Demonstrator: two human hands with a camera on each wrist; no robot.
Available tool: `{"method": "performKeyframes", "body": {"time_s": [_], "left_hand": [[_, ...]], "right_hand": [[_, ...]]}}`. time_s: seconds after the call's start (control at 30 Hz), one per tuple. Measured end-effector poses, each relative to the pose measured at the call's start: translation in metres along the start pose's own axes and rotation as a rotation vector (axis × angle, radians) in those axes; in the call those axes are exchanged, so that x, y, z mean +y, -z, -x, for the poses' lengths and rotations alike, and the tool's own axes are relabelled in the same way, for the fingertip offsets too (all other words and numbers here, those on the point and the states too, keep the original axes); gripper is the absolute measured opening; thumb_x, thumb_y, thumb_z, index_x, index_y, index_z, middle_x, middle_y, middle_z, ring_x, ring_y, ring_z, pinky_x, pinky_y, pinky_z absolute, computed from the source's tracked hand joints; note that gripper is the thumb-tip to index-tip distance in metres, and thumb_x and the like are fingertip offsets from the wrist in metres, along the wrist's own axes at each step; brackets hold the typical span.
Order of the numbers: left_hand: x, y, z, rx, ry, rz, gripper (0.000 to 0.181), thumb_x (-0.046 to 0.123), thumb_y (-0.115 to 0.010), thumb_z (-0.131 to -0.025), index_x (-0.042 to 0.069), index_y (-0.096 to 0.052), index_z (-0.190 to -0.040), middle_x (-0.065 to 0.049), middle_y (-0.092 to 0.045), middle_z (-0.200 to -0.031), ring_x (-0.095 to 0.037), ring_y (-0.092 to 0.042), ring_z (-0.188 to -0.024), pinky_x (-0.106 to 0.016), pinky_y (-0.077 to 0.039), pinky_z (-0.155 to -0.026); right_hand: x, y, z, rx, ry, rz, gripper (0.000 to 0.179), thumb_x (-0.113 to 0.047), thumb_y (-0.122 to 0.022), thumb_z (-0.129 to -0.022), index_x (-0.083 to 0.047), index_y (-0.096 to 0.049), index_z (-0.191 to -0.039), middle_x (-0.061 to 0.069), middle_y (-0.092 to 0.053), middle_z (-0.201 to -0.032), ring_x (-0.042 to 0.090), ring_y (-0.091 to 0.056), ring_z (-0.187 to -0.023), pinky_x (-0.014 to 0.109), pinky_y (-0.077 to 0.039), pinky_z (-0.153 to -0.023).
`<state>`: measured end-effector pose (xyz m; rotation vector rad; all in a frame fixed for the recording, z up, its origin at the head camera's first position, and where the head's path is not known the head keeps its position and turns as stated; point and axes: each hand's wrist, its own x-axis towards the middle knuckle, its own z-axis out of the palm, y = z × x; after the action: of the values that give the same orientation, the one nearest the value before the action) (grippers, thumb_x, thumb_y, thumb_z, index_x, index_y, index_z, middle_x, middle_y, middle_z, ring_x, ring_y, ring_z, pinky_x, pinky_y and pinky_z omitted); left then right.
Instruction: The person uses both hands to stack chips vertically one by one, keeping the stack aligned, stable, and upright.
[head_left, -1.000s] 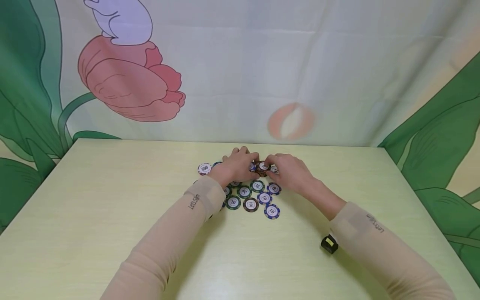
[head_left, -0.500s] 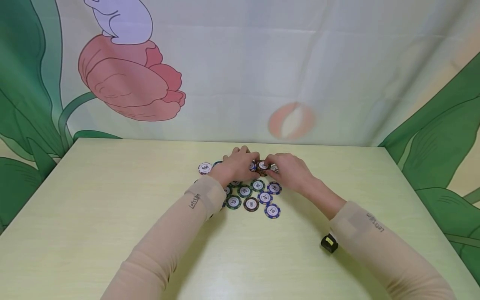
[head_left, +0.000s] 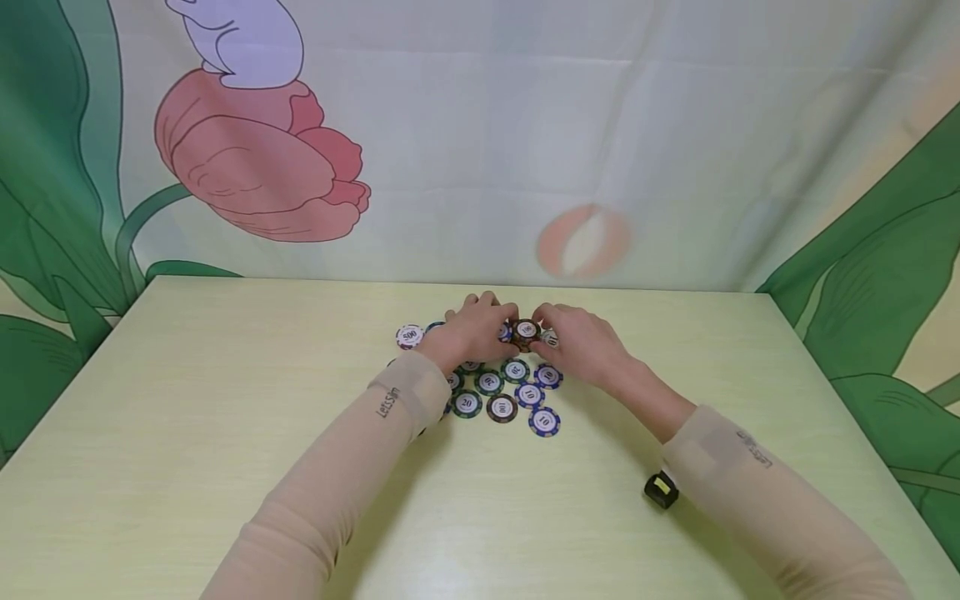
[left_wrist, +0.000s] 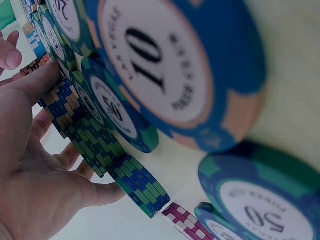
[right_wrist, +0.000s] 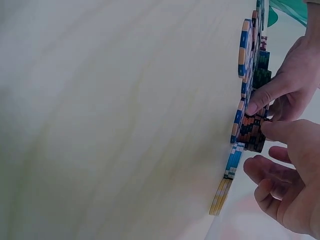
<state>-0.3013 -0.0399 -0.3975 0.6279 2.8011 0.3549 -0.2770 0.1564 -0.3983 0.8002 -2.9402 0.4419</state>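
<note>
My left hand [head_left: 476,329] reaches over a row of poker chip stacks and grips a blue-and-tan stack [left_wrist: 65,107], thumb on its near side and fingers behind. Right beside it stands a brown stack [head_left: 527,331] marked 100. Around the brown stack's right side my right hand [head_left: 581,342] curves loosely; in the right wrist view its thumb lies at the stack's edge and the other fingers hang bent beside it. A green stack [left_wrist: 95,145] and a blue-green stack [left_wrist: 142,185] continue the row under my left hand.
Loose chips lie flat before the row, among them a green 20 [head_left: 467,405] and a blue 10 [head_left: 544,422]. A white-and-purple stack [head_left: 409,337] ends the row at left, light-blue [right_wrist: 233,160] and yellow [right_wrist: 219,197] stacks at right. A small black object [head_left: 661,490] shows by the right sleeve.
My right hand's fingers have drawn slightly right, off the brown stack's top edge, so its top chip shows whole. The left hand has stayed in place.
</note>
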Motion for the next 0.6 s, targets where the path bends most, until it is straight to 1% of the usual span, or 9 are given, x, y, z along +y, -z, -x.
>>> {"method": "performKeyframes", "body": {"time_s": [0.13, 0.23, 0.33, 0.43, 0.6], "left_hand": [[0.000, 0.000, 0.000, -0.001, 0.001, -0.001, 0.049, 0.043, -0.068, -0.099, 0.023, -0.054, -0.141, -0.014, -0.043, -0.146, -0.034, -0.040, -0.131, -0.064, -0.039, -0.103], [0.000, 0.000, 0.000, -0.001, 0.002, -0.003, 0.050, 0.043, -0.069, -0.099, 0.022, -0.054, -0.142, -0.013, -0.043, -0.146, -0.034, -0.039, -0.131, -0.063, -0.039, -0.103], [-0.001, 0.000, -0.001, -0.001, 0.002, -0.002, 0.051, 0.042, -0.069, -0.099, 0.022, -0.054, -0.142, -0.013, -0.043, -0.146, -0.034, -0.039, -0.131, -0.062, -0.039, -0.103], [-0.001, -0.001, -0.001, 0.000, -0.001, -0.003, 0.051, 0.042, -0.068, -0.099, 0.022, -0.053, -0.143, -0.013, -0.043, -0.146, -0.034, -0.039, -0.133, -0.063, -0.038, -0.103], [-0.002, -0.002, -0.002, 0.002, -0.004, -0.006, 0.051, 0.044, -0.068, -0.098, 0.023, -0.054, -0.143, -0.013, -0.042, -0.148, -0.035, -0.038, -0.134, -0.064, -0.038, -0.103]], "right_hand": [[0.000, 0.002, 0.004, 0.000, -0.006, 0.007, 0.032, -0.026, -0.077, -0.094, -0.007, -0.064, -0.116, 0.007, -0.067, -0.098, 0.022, -0.062, -0.082, 0.039, -0.052, -0.066], [-0.002, 0.005, 0.007, -0.036, -0.004, 0.008, 0.025, -0.025, -0.077, -0.094, -0.008, -0.065, -0.107, 0.003, -0.063, -0.086, 0.018, -0.058, -0.072, 0.034, -0.048, -0.059], [-0.007, 0.007, 0.009, -0.085, 0.024, 0.008, 0.018, -0.023, -0.077, -0.093, -0.009, -0.066, -0.099, -0.001, -0.061, -0.077, 0.015, -0.055, -0.065, 0.031, -0.046, -0.056], [-0.014, 0.008, 0.012, -0.130, 0.071, 0.002, 0.016, -0.022, -0.078, -0.093, -0.010, -0.068, -0.095, -0.004, -0.060, -0.074, 0.014, -0.055, -0.064, 0.030, -0.046, -0.056], [-0.024, 0.004, 0.015, -0.174, 0.156, -0.011, 0.015, -0.024, -0.078, -0.092, -0.011, -0.071, -0.095, -0.006, -0.060, -0.077, 0.012, -0.055, -0.069, 0.031, -0.048, -0.064]]}}
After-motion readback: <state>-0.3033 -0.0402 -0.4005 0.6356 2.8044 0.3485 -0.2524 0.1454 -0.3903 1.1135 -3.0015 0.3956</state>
